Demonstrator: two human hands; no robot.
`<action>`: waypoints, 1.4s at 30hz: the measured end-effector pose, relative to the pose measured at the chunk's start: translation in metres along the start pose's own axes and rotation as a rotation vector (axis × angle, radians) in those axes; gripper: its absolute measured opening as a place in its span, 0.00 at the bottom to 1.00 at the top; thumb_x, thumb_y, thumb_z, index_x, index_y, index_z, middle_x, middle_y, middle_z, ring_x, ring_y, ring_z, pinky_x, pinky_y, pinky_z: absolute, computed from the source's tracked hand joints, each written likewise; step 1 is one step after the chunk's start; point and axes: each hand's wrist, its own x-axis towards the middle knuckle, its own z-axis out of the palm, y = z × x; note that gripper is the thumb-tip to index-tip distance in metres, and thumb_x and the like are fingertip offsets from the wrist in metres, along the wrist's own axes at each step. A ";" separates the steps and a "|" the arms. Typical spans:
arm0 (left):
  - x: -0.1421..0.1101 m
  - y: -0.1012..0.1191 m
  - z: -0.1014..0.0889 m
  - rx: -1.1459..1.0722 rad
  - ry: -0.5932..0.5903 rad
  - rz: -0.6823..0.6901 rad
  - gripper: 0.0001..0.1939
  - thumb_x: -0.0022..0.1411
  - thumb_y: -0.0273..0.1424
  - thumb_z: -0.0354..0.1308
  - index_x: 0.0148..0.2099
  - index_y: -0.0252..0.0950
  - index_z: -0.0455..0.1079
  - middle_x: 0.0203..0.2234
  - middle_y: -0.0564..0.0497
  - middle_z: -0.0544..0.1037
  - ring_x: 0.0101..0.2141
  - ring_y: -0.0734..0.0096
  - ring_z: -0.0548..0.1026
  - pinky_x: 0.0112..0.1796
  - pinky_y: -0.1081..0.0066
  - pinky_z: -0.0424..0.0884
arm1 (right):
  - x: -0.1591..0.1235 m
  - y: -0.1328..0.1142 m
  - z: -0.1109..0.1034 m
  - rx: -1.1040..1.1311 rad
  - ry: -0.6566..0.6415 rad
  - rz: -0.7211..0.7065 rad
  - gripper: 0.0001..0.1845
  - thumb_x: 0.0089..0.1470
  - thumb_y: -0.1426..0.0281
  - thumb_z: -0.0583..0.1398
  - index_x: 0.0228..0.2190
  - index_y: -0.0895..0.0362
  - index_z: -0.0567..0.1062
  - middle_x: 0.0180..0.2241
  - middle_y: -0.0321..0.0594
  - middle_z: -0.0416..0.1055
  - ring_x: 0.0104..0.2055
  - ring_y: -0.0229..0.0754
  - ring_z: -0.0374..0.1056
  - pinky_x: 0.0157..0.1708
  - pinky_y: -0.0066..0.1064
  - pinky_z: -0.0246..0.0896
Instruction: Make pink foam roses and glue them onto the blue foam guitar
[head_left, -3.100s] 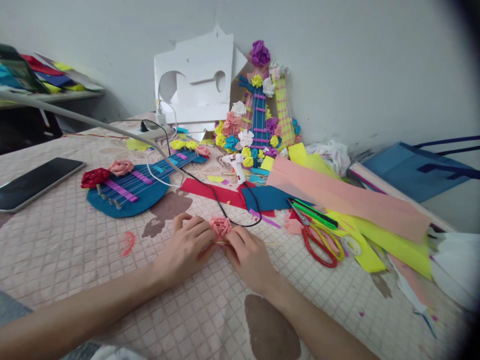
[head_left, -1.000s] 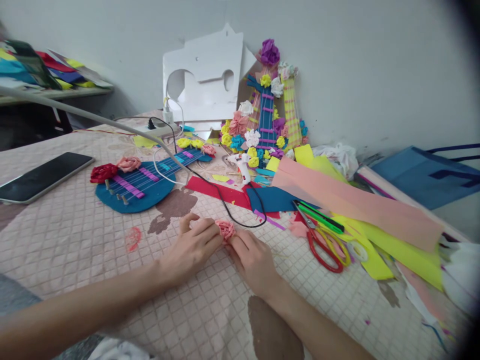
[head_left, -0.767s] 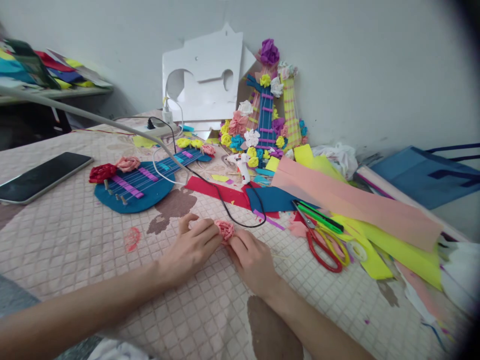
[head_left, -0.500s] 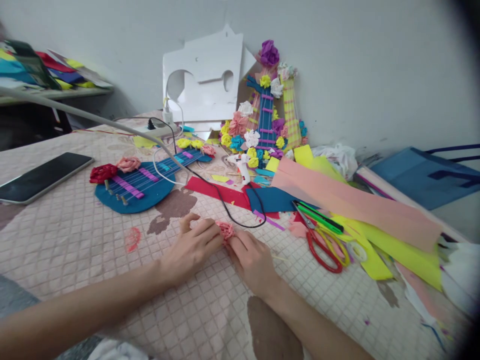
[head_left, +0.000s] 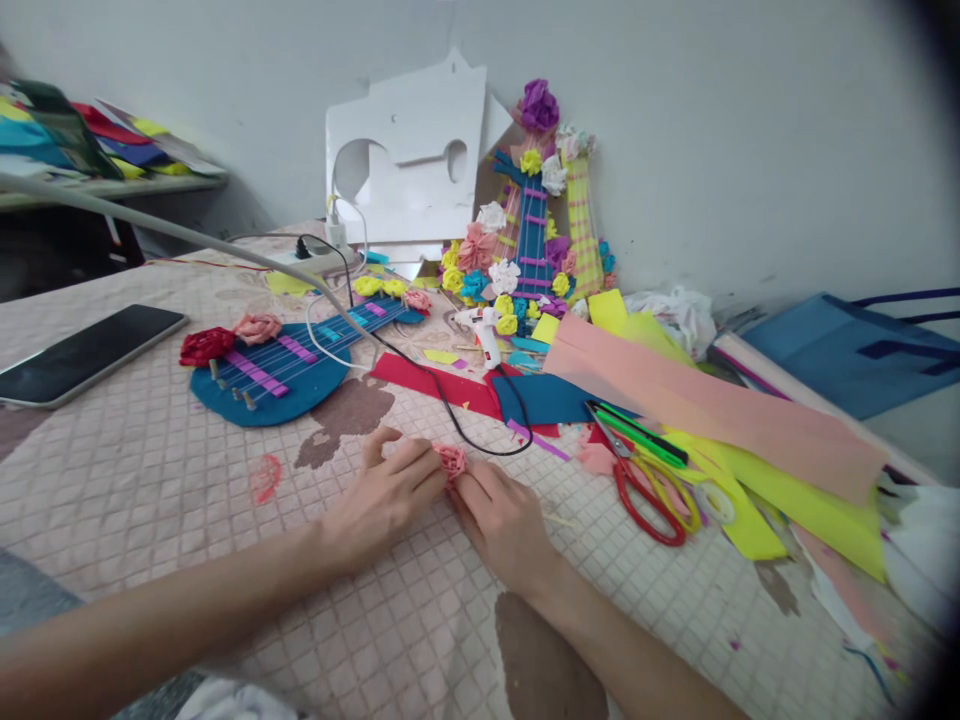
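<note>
Both my hands rest on the quilted cloth and pinch a small pink paper rose (head_left: 452,459) between their fingertips. My left hand (head_left: 380,496) holds its left side, fingers curled around it. My right hand (head_left: 504,522) presses the rose from the right, fingers closed on it. A thin wooden stick (head_left: 559,516) pokes out from beyond my right hand. A black cable (head_left: 457,425) loops just behind the rose.
A blue paper guitar (head_left: 277,365) with roses lies at the left, a phone (head_left: 86,352) further left. Red scissors (head_left: 651,487), green pens, a glue gun (head_left: 481,328) and pink, yellow, red and blue paper sheets lie at the right. Decorated guitars (head_left: 529,225) lean on the wall.
Since about three seconds ago my view has shifted slightly. My hands stay on the rose, and the fingers have closed tighter around it, so less of it shows.
</note>
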 end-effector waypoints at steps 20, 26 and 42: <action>-0.005 -0.005 -0.002 0.009 -0.002 0.009 0.15 0.70 0.25 0.38 0.38 0.36 0.66 0.32 0.52 0.73 0.39 0.68 0.67 0.52 0.56 0.48 | -0.042 0.031 -0.035 0.146 -0.120 0.102 0.09 0.59 0.74 0.53 0.27 0.57 0.68 0.27 0.39 0.67 0.31 0.42 0.63 0.31 0.32 0.60; -0.004 -0.016 -0.012 0.031 0.012 0.032 0.15 0.69 0.22 0.40 0.39 0.38 0.67 0.33 0.54 0.73 0.39 0.71 0.68 0.52 0.57 0.47 | -0.060 0.065 -0.050 0.087 0.081 0.418 0.06 0.58 0.69 0.55 0.30 0.56 0.69 0.25 0.36 0.71 0.24 0.37 0.66 0.27 0.29 0.59; -0.019 -0.033 -0.023 0.010 0.052 0.246 0.14 0.68 0.22 0.41 0.43 0.38 0.68 0.34 0.53 0.75 0.42 0.71 0.68 0.53 0.64 0.51 | 0.083 0.140 0.000 0.118 0.118 0.490 0.19 0.53 0.61 0.59 0.40 0.63 0.70 0.38 0.49 0.70 0.40 0.45 0.68 0.41 0.34 0.63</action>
